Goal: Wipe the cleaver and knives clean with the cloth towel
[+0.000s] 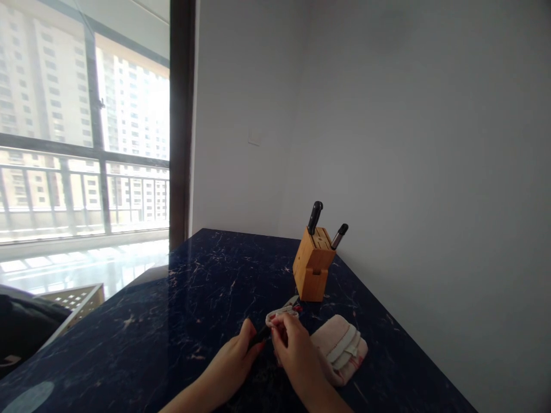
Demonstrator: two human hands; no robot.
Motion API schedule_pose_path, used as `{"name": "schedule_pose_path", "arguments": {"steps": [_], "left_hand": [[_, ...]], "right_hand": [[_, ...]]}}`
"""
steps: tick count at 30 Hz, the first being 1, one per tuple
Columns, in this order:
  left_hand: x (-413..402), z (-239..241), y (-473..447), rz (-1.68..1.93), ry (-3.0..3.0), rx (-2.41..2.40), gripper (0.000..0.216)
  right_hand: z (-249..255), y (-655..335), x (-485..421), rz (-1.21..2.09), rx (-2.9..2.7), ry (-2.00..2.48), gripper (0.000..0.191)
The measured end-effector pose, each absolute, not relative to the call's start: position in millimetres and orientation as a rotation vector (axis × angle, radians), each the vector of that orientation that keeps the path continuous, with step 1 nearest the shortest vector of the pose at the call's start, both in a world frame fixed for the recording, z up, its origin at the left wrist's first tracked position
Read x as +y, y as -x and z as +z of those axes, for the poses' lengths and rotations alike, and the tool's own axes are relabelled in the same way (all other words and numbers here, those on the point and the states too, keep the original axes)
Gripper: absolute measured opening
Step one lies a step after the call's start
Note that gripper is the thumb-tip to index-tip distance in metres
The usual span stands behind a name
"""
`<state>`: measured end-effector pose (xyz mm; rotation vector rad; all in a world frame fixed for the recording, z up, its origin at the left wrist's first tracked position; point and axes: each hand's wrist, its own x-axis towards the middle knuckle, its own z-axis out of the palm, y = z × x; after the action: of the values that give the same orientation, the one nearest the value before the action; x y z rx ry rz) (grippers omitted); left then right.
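Note:
My left hand (233, 357) is closed round the black handle of a knife (259, 337), whose blade points away from me. My right hand (295, 347) pinches a light cloth (275, 314) with red marks, which lies against the blade just ahead of the handle. Part of the blade is hidden by the cloth and my fingers; its tip shows beyond them, near the base of a wooden knife block (310, 274). Beside my right wrist lies a folded pinkish-white towel (333, 338).
A black-handled knife (315, 217) and a second tool with a black and silver handle (340, 236) stick up from the block. The dark blue marbled table (206, 287) meets a grey wall on the right. A dark item (28, 321) sits low at the left.

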<state>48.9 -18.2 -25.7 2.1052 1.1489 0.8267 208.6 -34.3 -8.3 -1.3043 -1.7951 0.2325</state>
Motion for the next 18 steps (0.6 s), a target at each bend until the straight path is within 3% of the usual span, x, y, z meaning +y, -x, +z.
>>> {"name": "schedule_pose_path", "arguments": {"steps": [18], "left_hand": [[-15.8, -37.5, -46.0, 0.858, -2.154, 1.110, 0.007]], "right_hand": [[-10.8, -205.9, -34.3, 0.251, -1.797, 1.421, 0.014]]}}
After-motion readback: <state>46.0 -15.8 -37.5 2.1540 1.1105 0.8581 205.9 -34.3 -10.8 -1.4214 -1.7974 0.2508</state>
